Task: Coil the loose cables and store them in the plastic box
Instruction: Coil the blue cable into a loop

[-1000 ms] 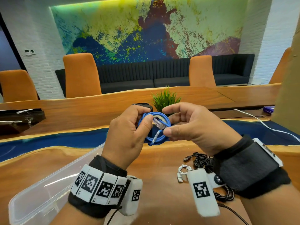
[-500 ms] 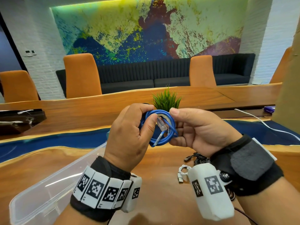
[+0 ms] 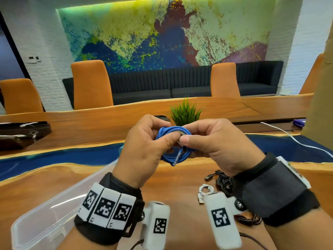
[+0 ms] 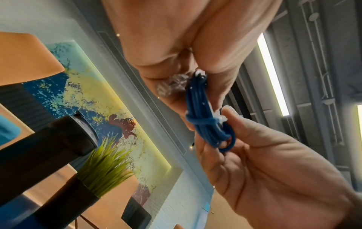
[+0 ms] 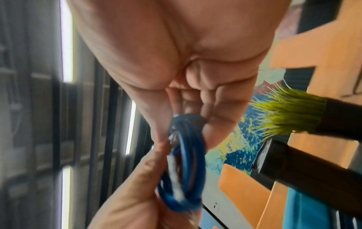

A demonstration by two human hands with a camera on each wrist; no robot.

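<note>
Both hands are up in the air over the wooden table. The left hand and the right hand hold a blue cable between them. The cable is wound into a small ring with many loops. The left fingers curl round one side of the ring, and the left thumb presses on the front. The right thumb and first finger pinch the ring near the top, right next to the left thumb. In the left wrist view one turn of the blue cable goes across the other loops, like a belt round the bundle. A clear plug sits against the left palm there.

The plastic box is see-through and lies on the table, low and to the left, under the left wrist. The blue cable is not in it; it is well above the table.

Under the right wrist there is a pile of black cables, with a small white cable just beside it. The right arm hides part of the pile. A long white wire runs across the table on the far right.

Right behind the hands stands a green grassy plant. Orange chairs and a dark sofa stand past the table, under a big bright painting.
</note>
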